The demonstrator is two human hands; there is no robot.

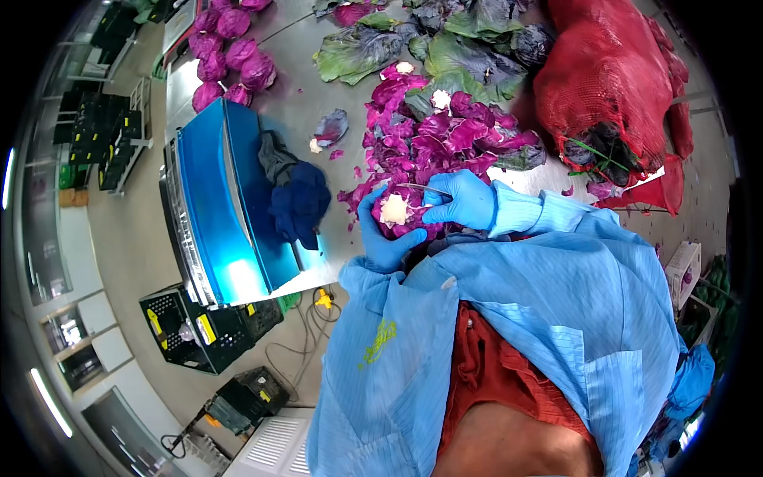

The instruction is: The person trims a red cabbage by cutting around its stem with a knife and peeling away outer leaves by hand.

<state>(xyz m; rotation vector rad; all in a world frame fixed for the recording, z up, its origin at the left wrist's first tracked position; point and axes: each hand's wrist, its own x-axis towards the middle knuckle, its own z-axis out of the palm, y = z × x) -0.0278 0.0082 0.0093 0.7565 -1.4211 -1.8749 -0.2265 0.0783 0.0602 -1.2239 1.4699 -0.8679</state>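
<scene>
A purple cabbage with its pale cut stem end facing up is near my body, at the edge of the leaf pile. My gloved left hand curls around its left side, fingers and thumb closed on it. In my gloved right hand, at the cabbage's upper right, is a knife; its thin blade lies just above the stem end. Loose purple leaves are heaped directly beyond both hands, with pale stem pieces among them. The cabbage's underside is hidden.
Several trimmed cabbages sit at the far left of the metal table. A blue box-shaped machine stands left, beside dark blue cloth. Green outer leaves lie at the back. A red mesh sack fills the right.
</scene>
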